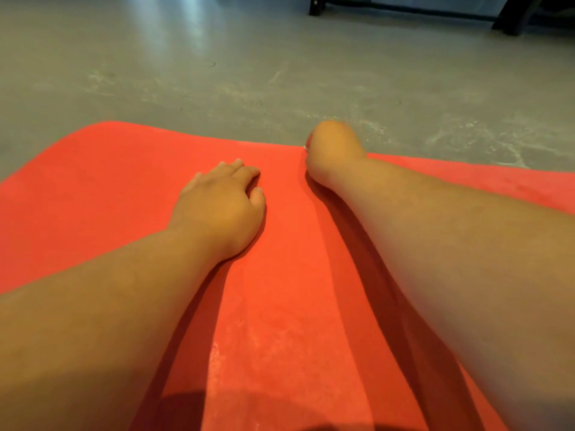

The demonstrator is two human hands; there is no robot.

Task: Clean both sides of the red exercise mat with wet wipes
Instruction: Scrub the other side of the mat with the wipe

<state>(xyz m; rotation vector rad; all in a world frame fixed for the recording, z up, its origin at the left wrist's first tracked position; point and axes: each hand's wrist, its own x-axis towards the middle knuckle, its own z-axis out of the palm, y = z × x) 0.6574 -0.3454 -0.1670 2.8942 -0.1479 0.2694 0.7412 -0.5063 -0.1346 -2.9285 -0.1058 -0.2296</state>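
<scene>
The red exercise mat (280, 275) lies flat on the grey floor and fills the lower part of the view. My left hand (222, 206) rests palm down on it with fingers slightly bent and nothing in it. My right hand (333, 154) reaches to the mat's far edge with the wrist bent. Its fingers curl down over that edge and are hidden. A small pale sliver shows at the left side of that hand; I cannot tell whether it is a wipe. A faint shiny streak (214, 356) marks the mat near me.
Grey floor (249, 73) with pale scuff marks stretches beyond the mat. Dark furniture legs (513, 17) and a dark bar (317, 7) stand at the far top right. My shadow falls on the mat's near end.
</scene>
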